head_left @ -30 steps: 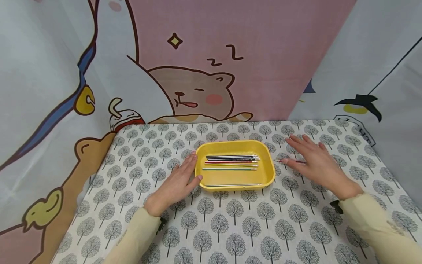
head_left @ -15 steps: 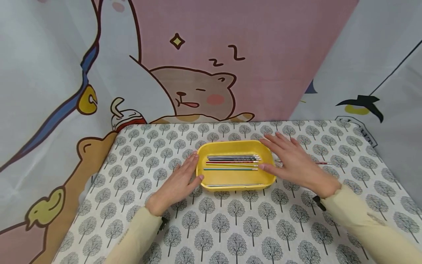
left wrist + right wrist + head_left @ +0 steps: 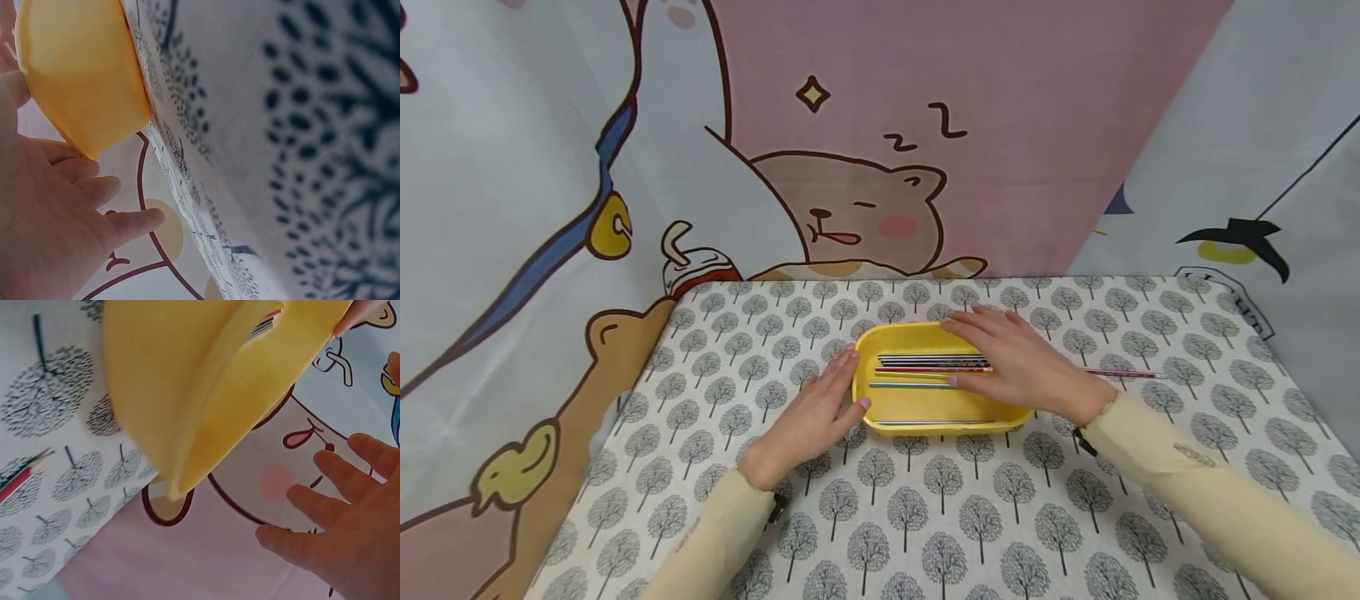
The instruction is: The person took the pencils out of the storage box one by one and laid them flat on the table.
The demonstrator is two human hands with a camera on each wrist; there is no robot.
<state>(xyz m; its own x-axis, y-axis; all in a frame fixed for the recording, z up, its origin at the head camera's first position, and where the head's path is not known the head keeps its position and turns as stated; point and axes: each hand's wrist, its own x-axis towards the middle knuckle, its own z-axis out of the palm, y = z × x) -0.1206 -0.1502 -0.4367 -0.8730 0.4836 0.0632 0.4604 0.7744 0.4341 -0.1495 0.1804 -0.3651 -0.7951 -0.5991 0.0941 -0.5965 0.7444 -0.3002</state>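
Observation:
A yellow plastic tray (image 3: 925, 406) with rounded corners lies on the table in the head view. Several pencils (image 3: 928, 362) lie lengthwise inside it, black, red, yellow and blue-green ones, with a separate thin one along the near wall. My left hand (image 3: 808, 421) rests with straight fingers against the tray's left end; in the left wrist view its fingers (image 3: 80, 169) meet the yellow wall. Over the tray's right part is my right hand (image 3: 1022, 362), fingers extended and holding nothing, hiding the pencils' right ends. A red pencil (image 3: 1120, 372) lies on the table beyond the right wrist.
The table is covered by a white cloth (image 3: 940, 533) printed with grey trees. Behind it hangs a cartoon curtain (image 3: 1022, 125) with a sleeping bear, meeting the table's back edge. More curtain (image 3: 475, 208) closes off the left side.
My right hand has moved left, from beside the red pencil on the table to above the tray. My left hand has stayed at the tray's left end. The view has shifted slightly.

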